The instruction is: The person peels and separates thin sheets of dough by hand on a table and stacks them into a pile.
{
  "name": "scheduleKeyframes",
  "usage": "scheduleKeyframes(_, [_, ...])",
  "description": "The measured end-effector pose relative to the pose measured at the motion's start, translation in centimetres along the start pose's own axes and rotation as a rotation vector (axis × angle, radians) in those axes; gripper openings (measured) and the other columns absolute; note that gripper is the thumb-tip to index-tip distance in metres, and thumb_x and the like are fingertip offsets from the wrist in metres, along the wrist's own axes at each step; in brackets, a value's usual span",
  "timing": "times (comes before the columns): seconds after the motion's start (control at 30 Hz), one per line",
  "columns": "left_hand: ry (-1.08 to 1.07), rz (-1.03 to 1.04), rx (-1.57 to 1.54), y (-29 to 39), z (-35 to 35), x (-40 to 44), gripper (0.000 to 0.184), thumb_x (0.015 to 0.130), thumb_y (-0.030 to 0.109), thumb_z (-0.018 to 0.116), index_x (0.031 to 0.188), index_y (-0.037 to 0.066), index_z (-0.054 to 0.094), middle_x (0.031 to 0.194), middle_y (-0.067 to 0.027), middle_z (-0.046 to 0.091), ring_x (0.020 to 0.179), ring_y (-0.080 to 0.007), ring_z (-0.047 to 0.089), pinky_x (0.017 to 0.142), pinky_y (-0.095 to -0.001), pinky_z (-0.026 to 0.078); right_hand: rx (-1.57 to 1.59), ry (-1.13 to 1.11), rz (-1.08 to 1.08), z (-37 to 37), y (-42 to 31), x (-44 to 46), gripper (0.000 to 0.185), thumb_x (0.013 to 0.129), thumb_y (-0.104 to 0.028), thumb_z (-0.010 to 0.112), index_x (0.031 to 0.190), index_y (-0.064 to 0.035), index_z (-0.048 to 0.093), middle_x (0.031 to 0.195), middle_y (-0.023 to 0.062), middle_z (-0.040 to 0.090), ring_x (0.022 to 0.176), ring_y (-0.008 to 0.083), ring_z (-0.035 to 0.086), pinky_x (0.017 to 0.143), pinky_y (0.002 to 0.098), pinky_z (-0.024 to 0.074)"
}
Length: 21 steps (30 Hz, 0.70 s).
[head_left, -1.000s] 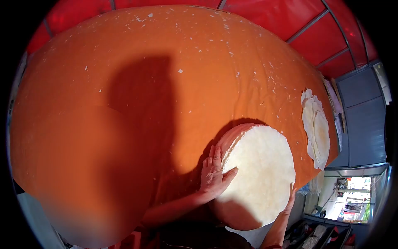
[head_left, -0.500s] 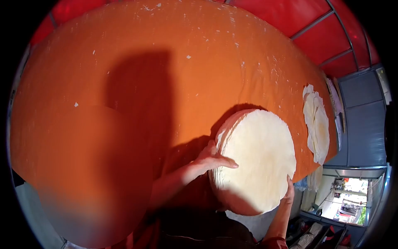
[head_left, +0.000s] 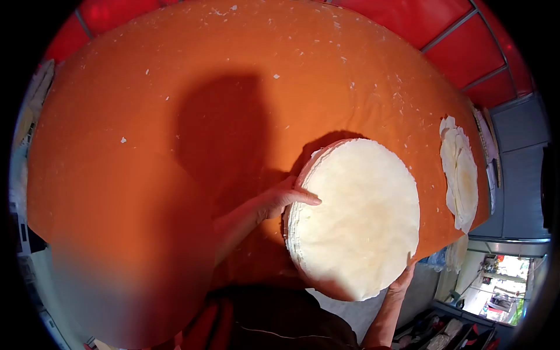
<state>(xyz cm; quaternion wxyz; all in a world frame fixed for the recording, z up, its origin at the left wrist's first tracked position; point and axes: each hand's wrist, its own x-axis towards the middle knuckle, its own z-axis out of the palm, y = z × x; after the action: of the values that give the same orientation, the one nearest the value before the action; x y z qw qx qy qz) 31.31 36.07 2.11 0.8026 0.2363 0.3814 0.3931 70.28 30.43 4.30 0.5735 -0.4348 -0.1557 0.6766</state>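
A thick stack of round, thin flatbread sheets [head_left: 361,216] fills the space between my hands, its pale top sheet facing me. My left hand [head_left: 289,196] grips the stack's left edge, with the thumb lying over the top sheet and the fingers hidden behind the side. At the lower right rim, my right hand [head_left: 402,279] holds the edge, its fingers mostly out of sight beneath. The stack is tilted, and its layered edges show along the left side. Under and behind it spreads an orange cloth-covered table [head_left: 233,46].
A flatter pile of irregular flatbread sheets [head_left: 459,175] lies near the table's right edge. White flakes are scattered over the cloth. Red padded panels [head_left: 466,52] border the far side. A grey cabinet [head_left: 522,169] stands at right, above a bin with dark compartments [head_left: 443,332].
The stack now looks larger and faces me more squarely. Both hands keep their hold, the left a little higher and further left in view. The table and side pile have shifted rightward in view.
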Motion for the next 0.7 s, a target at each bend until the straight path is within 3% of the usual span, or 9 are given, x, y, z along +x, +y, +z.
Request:
scheduleKeyframes(0.07, [0.094, 0.104, 0.045, -1.3, -0.4, 0.3, 0.06, 0.063, 0.004, 0.068, 0.116, 0.0, 0.039, 0.099, -0.0094, 0.056, 0.095, -0.0183, 0.051, 0.085, -0.0303, 0.038, 0.004, 0.013, 0.056, -1.2, 0.0, 1.3, 0.048, 0.077, -0.024, 0.054, 0.117, -0.0003, 0.04, 0.112, 0.0129, 0.05, 0.097, 0.0275, 0.052, 0.082, 0.041, 0.0438])
scheduleKeyframes(0.2, [0.077, 0.031, 0.035, -0.4, 0.0, -0.6, 0.07, 0.059, 0.01, 0.073, 0.116, -0.004, 0.036, 0.106, -0.0143, 0.05, 0.103, -0.0216, 0.046, 0.091, -0.0321, 0.033, -0.062, 0.09, 0.094, -1.1, 0.8, 1.3, 0.044, 0.08, -0.027, 0.049, 0.116, -0.0014, 0.041, 0.11, 0.013, 0.051, 0.093, 0.0282, 0.054, 0.081, 0.0403, 0.045])
scheduleKeyframes(0.27, [0.022, -0.014, -0.11, 0.8, 0.1, -1.4, 0.044, 0.063, 0.005, 0.069, 0.103, -0.001, 0.052, 0.093, -0.0096, 0.058, 0.091, -0.017, 0.054, 0.083, -0.0294, 0.039, -0.104, 0.1, 0.075, -0.1, 1.3, 0.0, 0.047, 0.08, -0.03, 0.048, 0.117, -0.0018, 0.04, 0.112, 0.0133, 0.05, 0.096, 0.028, 0.052, 0.083, 0.0409, 0.0432])
scheduleKeyframes(0.37, [0.05, -0.051, -0.329, 1.5, -2.1, -1.5, 0.038, 0.069, 0.014, 0.066, 0.102, 0.0, 0.053, 0.1, -0.009, 0.057, 0.094, -0.017, 0.052, 0.086, -0.0301, 0.037, -0.156, 0.131, 0.058, 1.7, 3.0, -2.5, 0.049, 0.081, -0.032, 0.047, 0.119, -0.0019, 0.04, 0.114, 0.0135, 0.049, 0.1, 0.0273, 0.05, 0.085, 0.041, 0.0408])
scheduleKeyframes(0.4, [-0.17, -0.124, -0.49, 1.2, -4.2, -1.0, 0.031, 0.075, 0.019, 0.06, 0.101, 0.003, 0.055, 0.1, -0.0082, 0.057, 0.093, -0.0169, 0.052, 0.086, -0.0304, 0.038, -0.153, 0.169, 0.047, 1.9, 4.2, -3.8, 0.049, 0.081, -0.032, 0.046, 0.119, -0.0017, 0.04, 0.115, 0.0136, 0.048, 0.101, 0.0269, 0.049, 0.086, 0.0404, 0.0403])
scheduleKeyframes(0.43, [-0.044, -0.13, -0.353, 4.5, -2.9, -4.2, 0.036, 0.079, 0.025, 0.053, 0.108, 0.003, 0.052, 0.105, -0.0075, 0.055, 0.097, -0.0169, 0.05, 0.086, -0.0318, 0.038, -0.149, 0.17, 0.047, 1.6, 5.7, -4.8, 0.049, 0.081, -0.032, 0.046, 0.119, -0.0016, 0.04, 0.115, 0.0136, 0.048, 0.101, 0.0269, 0.049, 0.086, 0.0404, 0.0403])
scheduleKeyframes(0.5, [-0.115, -0.066, -0.207, 1.9, -7.1, -2.3, 0.039, 0.08, 0.028, 0.051, 0.112, 0.005, 0.048, 0.108, -0.0057, 0.053, 0.099, -0.0158, 0.047, 0.085, -0.0354, 0.038, 0.054, 0.194, -0.051, 0.9, 8.4, -6.1, 0.05, 0.082, -0.035, 0.044, 0.119, -0.0021, 0.039, 0.116, 0.0121, 0.047, 0.103, 0.0264, 0.047, 0.088, 0.0406, 0.0387])
scheduleKeyframes(0.57, [-0.123, -0.163, -0.253, 1.1, -8.0, -3.6, 0.04, 0.081, 0.029, 0.05, 0.113, 0.006, 0.046, 0.108, -0.005, 0.051, 0.099, -0.0157, 0.047, 0.085, -0.0369, 0.038, -0.171, 0.157, -0.164, 3.4, 7.1, -5.7, 0.056, 0.083, -0.043, 0.041, 0.121, -0.003, 0.037, 0.119, 0.0101, 0.045, 0.104, 0.0266, 0.046, 0.088, 0.0419, 0.0377])
scheduleKeyframes(0.7, [-0.233, -0.236, -0.351, -1.1, -7.9, -5.2, 0.044, 0.08, 0.026, 0.053, 0.119, 0.013, 0.038, 0.109, -0.0045, 0.049, 0.1, -0.0183, 0.047, 0.087, -0.0411, 0.037, 0.111, 0.241, -0.132, 2.3, 3.4, -2.4, 0.065, 0.079, -0.053, 0.043, 0.119, -0.0021, 0.039, 0.12, 0.01, 0.043, 0.104, 0.0252, 0.046, 0.087, 0.0379, 0.0388])
